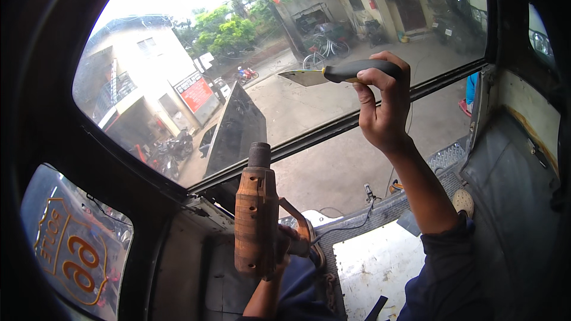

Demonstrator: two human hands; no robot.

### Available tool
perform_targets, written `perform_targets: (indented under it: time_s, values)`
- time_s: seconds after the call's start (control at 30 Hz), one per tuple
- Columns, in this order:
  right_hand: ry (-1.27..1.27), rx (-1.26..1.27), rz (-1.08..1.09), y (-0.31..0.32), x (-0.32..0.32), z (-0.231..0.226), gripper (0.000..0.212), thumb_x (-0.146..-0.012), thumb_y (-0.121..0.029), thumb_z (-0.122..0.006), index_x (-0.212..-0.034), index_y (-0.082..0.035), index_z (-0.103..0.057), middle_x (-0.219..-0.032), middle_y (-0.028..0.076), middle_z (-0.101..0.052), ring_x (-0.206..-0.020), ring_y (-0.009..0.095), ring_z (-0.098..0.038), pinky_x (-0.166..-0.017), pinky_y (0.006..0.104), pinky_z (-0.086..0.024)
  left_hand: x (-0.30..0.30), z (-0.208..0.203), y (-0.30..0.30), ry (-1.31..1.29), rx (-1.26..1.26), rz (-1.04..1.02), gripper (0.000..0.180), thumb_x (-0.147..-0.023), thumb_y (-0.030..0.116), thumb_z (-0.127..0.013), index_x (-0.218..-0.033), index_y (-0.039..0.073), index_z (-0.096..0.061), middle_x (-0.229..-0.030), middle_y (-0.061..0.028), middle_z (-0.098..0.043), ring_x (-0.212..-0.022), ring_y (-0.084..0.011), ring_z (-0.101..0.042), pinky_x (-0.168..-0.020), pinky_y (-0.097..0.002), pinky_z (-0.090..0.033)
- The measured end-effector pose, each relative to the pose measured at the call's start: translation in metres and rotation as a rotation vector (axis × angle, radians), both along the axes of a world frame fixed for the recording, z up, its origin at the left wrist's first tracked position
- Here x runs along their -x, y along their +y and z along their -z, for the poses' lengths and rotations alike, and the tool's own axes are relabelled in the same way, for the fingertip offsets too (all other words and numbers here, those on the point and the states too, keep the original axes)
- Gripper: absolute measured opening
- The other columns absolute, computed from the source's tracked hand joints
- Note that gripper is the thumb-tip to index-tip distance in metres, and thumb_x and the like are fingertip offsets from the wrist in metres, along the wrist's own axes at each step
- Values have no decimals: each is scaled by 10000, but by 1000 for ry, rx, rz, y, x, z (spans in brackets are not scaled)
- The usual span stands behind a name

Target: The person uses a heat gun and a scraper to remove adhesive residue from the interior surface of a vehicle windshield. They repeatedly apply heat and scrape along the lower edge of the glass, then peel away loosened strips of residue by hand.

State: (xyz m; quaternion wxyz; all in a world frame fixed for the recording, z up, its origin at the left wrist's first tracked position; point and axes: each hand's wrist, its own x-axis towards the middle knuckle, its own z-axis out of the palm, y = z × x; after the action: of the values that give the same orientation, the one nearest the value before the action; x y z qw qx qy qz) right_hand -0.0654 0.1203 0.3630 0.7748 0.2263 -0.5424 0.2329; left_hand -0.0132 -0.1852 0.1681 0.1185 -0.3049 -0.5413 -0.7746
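Observation:
My left hand (288,242), low in the middle, is closed round the handle of a worn orange-brown heat gun (254,217). Its dark metal nozzle points up and away, toward the lower edge of the window. Most of that hand's fingers are hidden behind the gun's body. Raised higher on the right, my right hand (385,98) grips a putty knife (351,72) by its black and yellow handle. The knife's flat blade points left, in front of the large window pane (238,107). I cannot tell whether the blade touches the glass.
A black window bar (333,123) crosses below the pane. A grey cord (351,223) runs over the ridged step beside a white floor panel (380,261). At lower left is a small window (77,244) with an orange decal. Outside stand a bicycle (326,53) and buildings.

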Motion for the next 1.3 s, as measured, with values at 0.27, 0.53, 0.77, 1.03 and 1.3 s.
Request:
perform_targets:
  time_s: [0.27, 0.53, 0.77, 1.03, 1.3]
  values:
    - [9, 3, 30, 0, -2, 10, 333, -830, 27, -644, -1099, -109, -502, -1132, 182, -506, -1035, 295, -515, -826, 372, -455, 8, -1, 1, -5, 38, -38, 466, -834, 288, -703, -1150, 95, -421, -855, -92, -555, -761, -215, -600, -716, -390, -525]
    - [-63, 151, -269, 18, 13, 19, 311, -834, 34, -625, -1114, -50, -520, -1117, 163, -501, -1040, 290, -523, -791, 348, -511, 10, -2, 5, 10, -5, -29, 465, -833, 279, -683, -1180, 122, -417, -871, -89, -546, -767, -220, -582, -710, -383, -508]
    - [-129, 288, -564, 25, 36, 34, 487, -877, 37, -579, -1319, -40, -387, -1225, 148, -414, -1112, 226, -512, -929, 332, -509, 7, -7, -1, 75, 21, -72, 452, -846, 299, -661, -1173, 115, -409, -867, -87, -539, -752, -223, -573, -715, -386, -497]
    - [-92, 232, -484, 15, 36, 30, 470, -871, 56, -572, -1286, -5, -360, -1212, 147, -398, -1088, 231, -530, -926, 334, -520, 16, 2, -11, 116, 55, -79, 433, -853, 288, -663, -1145, 97, -405, -857, -97, -539, -736, -231, -593, -707, -389, -512]
    - [-31, 231, -453, 6, 38, 26, 470, -863, 59, -577, -1280, -1, -368, -1224, 161, -382, -1141, 261, -500, -933, 341, -523, 8, 6, -13, 114, 93, -99, 441, -858, 286, -662, -1153, 83, -404, -863, -107, -537, -732, -236, -589, -703, -397, -512]
